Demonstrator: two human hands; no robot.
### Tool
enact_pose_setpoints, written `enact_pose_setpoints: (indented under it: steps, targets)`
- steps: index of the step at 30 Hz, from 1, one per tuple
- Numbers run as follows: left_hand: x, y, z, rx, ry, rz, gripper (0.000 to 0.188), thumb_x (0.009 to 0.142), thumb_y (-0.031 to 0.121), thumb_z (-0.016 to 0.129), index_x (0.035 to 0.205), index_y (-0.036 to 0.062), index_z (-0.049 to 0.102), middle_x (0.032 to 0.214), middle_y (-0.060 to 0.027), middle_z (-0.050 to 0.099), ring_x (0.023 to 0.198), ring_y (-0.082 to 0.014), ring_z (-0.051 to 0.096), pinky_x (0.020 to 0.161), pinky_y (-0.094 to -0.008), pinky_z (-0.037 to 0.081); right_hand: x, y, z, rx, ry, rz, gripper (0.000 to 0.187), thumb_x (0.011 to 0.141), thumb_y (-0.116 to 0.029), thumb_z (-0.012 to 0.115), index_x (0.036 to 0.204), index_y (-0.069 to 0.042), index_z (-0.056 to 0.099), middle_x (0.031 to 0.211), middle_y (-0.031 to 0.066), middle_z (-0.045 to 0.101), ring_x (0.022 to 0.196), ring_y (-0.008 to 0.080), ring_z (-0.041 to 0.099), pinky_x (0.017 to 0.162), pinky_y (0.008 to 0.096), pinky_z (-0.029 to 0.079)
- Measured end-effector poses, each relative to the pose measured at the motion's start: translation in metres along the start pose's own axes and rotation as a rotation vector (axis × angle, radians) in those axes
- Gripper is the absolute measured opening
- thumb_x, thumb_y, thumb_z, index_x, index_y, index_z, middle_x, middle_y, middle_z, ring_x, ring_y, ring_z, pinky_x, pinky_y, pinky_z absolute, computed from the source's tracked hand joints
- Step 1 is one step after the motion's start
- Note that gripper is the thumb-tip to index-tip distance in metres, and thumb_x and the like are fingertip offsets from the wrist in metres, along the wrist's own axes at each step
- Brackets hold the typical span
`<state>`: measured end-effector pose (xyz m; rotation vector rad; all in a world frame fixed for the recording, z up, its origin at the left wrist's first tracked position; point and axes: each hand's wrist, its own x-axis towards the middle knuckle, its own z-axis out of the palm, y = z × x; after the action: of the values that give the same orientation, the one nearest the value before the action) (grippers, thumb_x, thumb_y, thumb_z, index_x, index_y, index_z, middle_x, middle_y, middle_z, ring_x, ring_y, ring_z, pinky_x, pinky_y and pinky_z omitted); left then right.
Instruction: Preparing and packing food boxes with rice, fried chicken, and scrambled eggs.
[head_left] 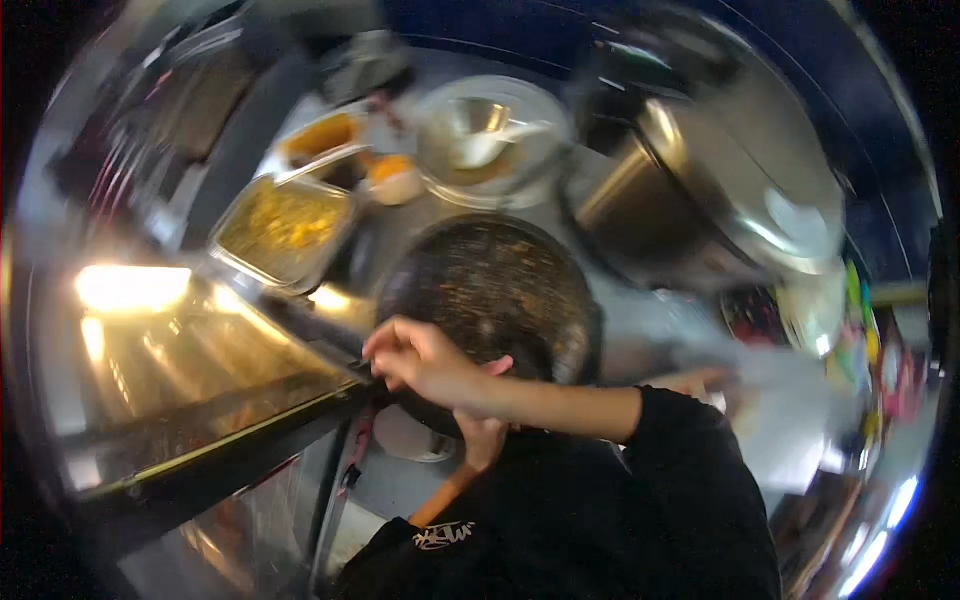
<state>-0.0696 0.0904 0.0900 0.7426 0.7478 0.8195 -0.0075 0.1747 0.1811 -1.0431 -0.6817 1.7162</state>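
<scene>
A large dark round pan (490,275) with brown residue over its inside lies in front of me. My right forearm reaches left across its near part, over my left wrist. My right hand (415,360) hovers by the pan's left rim, fingers loosely bent and somewhat apart, with nothing visible in them. My left hand (482,432) is at the pan's near edge, under the right forearm. A fingertip shows above that forearm, but most of the left fingers are hidden, so its grip cannot be made out. Beside that fingertip is a dark shape (530,355) inside the pan.
A metal tray of yellow food (285,228) stands at the far left. Behind the pan is a round plate (445,185) carrying a metal bowl and white spoon. A big steel pot (660,210) stands far right. A lit glass-and-metal case (200,390) borders the left.
</scene>
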Motion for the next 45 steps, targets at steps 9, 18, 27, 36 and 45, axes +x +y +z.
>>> enact_pose_setpoints:
  steps: [9, 18, 27, 36, 45]
  targets:
    - [-0.072, -0.052, 0.099, 0.364, -0.438, 0.141, 0.011, 0.077, -0.013, 0.04, 0.079, -0.0025, 0.045, 0.1, -0.0278, 0.06, 0.045, -0.0239, 0.062, 0.106, -0.0457, 0.027, -0.406, -0.017, -0.145, -0.721, 1.132, -0.327, 0.012, 0.084, 0.001, 0.052, 0.096, 0.001, 0.056, 0.089, 0.0061, 0.06, 0.077, 0.0136, 0.06, 0.067, 0.0248, 0.048]
    - [-0.116, -0.183, 0.136, 0.932, -0.057, 0.501, 0.043, 0.086, 0.018, 0.054, 0.117, -0.0055, 0.035, 0.115, -0.0183, 0.04, 0.109, -0.0263, 0.038, 0.096, -0.0368, 0.027, -0.537, 0.15, -0.319, -1.001, 1.858, -0.338, 0.023, 0.079, -0.015, 0.062, 0.099, -0.004, 0.055, 0.101, 0.0142, 0.054, 0.1, 0.031, 0.047, 0.087, 0.0408, 0.035]
    - [-0.074, -0.222, 0.136, 1.2, 0.122, 0.501, 0.054, 0.091, 0.048, 0.035, 0.109, -0.0008, 0.049, 0.096, -0.0226, 0.058, 0.09, -0.0393, 0.055, 0.077, -0.0427, 0.041, -0.466, 0.254, -0.241, -1.704, 0.856, -0.546, 0.048, 0.074, -0.028, 0.062, 0.118, -0.012, 0.051, 0.111, 0.0071, 0.053, 0.105, 0.0235, 0.045, 0.08, 0.0399, 0.04]
    - [-0.135, -0.326, 0.281, 1.243, -0.048, 0.598, 0.036, 0.095, 0.029, 0.032, 0.099, -0.0026, 0.05, 0.092, -0.0243, 0.056, 0.086, -0.0411, 0.053, 0.076, -0.0426, 0.04, -0.618, 0.252, -0.336, -1.711, 0.848, -0.298, 0.064, 0.079, -0.05, 0.053, 0.128, -0.011, 0.043, 0.126, 0.0078, 0.045, 0.116, 0.0284, 0.039, 0.094, 0.0496, 0.032]
    - [-0.234, -0.488, 0.493, 1.214, -0.24, 0.333, 0.041, 0.095, 0.029, 0.033, 0.109, -0.006, 0.049, 0.106, -0.0232, 0.055, 0.099, -0.0363, 0.051, 0.086, -0.0394, 0.037, -0.854, 0.254, -0.473, -1.635, 1.077, -0.155, 0.056, 0.081, -0.049, 0.051, 0.123, -0.012, 0.05, 0.104, 0.0074, 0.047, 0.102, 0.0229, 0.043, 0.091, 0.0445, 0.033]
